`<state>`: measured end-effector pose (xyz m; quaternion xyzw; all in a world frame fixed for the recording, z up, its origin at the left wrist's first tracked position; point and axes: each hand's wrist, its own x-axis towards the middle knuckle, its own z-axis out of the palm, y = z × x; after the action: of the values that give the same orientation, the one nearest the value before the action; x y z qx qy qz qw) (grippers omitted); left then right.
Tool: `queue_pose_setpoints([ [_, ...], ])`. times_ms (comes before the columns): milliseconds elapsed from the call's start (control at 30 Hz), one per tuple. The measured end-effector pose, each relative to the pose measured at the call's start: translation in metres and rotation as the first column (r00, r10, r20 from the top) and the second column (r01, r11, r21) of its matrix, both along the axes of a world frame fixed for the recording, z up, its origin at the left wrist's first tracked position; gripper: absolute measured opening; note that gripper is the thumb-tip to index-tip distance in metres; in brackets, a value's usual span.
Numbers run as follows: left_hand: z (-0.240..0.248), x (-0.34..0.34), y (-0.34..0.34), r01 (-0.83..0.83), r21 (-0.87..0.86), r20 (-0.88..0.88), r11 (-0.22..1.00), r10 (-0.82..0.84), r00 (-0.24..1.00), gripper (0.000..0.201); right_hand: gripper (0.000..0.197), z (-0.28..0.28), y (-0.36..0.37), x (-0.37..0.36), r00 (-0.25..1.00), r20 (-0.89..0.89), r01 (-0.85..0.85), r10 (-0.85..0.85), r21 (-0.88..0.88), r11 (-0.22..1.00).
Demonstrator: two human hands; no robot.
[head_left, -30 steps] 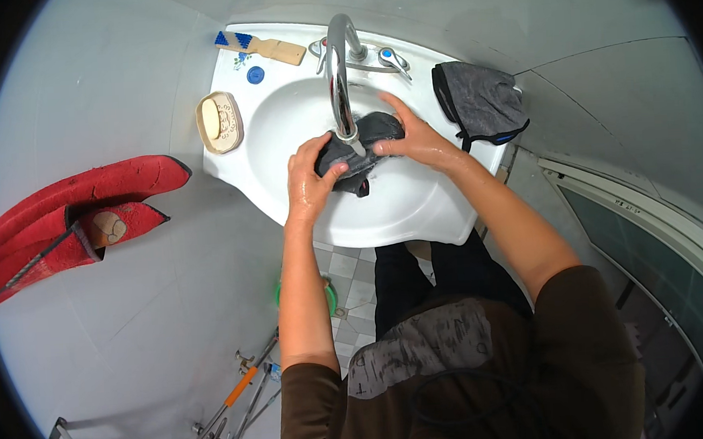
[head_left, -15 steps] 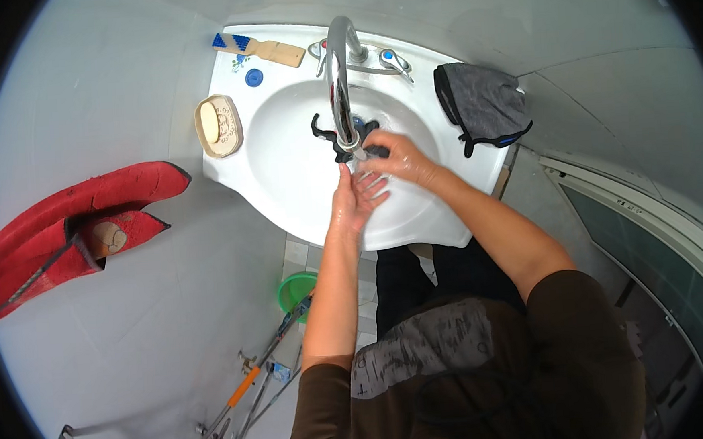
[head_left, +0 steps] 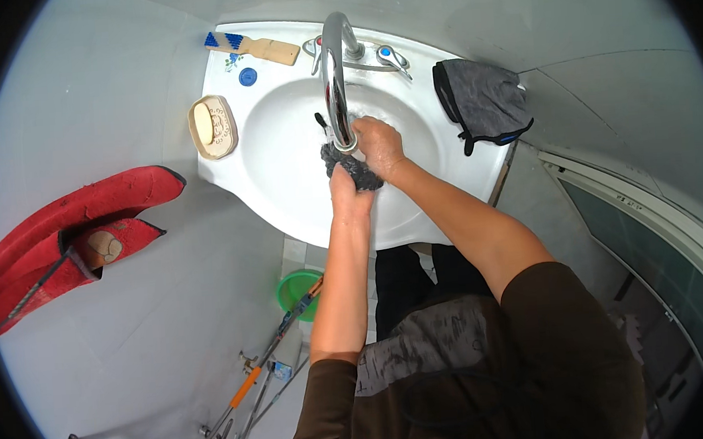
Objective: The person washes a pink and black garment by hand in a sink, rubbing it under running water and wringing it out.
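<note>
Crumpled dark-grey fabric cloth [head_left: 363, 174] below curved chrome tap [head_left: 333, 84], seemingly to catch its flow; clamped beneath thumb of left hand [head_left: 350, 195], beside right hand [head_left: 381, 148], fingers curled, pinch unclear.

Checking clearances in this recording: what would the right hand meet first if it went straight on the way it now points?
Probably the chrome faucet spout, just left of the right hand in the picture; depth is unclear, so the hand could pass underneath.
</note>
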<state>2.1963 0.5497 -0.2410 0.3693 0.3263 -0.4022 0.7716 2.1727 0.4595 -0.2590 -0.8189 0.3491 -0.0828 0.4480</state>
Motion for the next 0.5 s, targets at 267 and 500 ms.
queue_pose_setpoints([
  [267,0.022,0.011,0.03,0.251,-0.258,0.158,0.933,-0.216,0.964,0.017,0.024,0.08,0.058,-0.031,0.927,0.277,-0.255,0.252,-0.025,0.967],
  [500,0.035,-0.001,0.01,0.268,0.429,0.287,0.863,-0.411,0.865,0.048,0.024,-0.022,-0.011,-0.025,0.981,-0.106,-0.137,0.165,0.231,0.963],
])
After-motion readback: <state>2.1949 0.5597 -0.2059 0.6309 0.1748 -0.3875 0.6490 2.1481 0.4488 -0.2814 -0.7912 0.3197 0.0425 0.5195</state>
